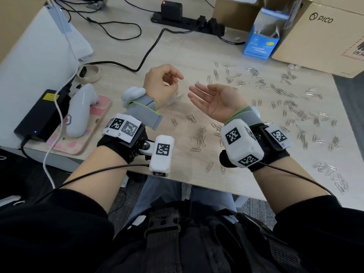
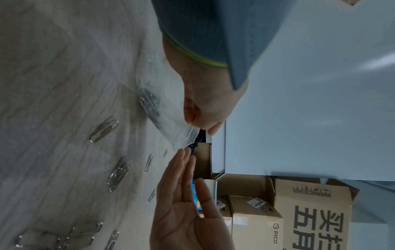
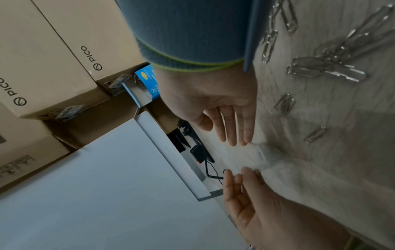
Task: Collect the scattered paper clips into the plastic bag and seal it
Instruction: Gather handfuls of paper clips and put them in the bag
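Observation:
My left hand (image 1: 173, 80) hovers over the middle of the table with fingers curled. It pinches the mouth edge of a clear plastic bag (image 2: 169, 121), which hangs down to the tabletop with a few clips inside. In the left wrist view the pinch of my left hand (image 2: 198, 126) is plain. My right hand (image 1: 197, 93) is open just right of it, palm turned toward the bag and holding nothing. The right wrist view has that right hand (image 3: 233, 135) with straight fingers close to the faint bag (image 3: 252, 157). Silver paper clips (image 1: 285, 99) lie scattered across the right half, and a small heap of clips (image 1: 199, 134) sits nearer me.
A PICO cardboard box (image 1: 323, 32) and an open blue box (image 1: 260, 44) stand at the back right. A power strip (image 1: 177, 18) with cables runs along the back. A white controller (image 1: 80, 109) and a black power brick (image 1: 39, 115) lie at the left.

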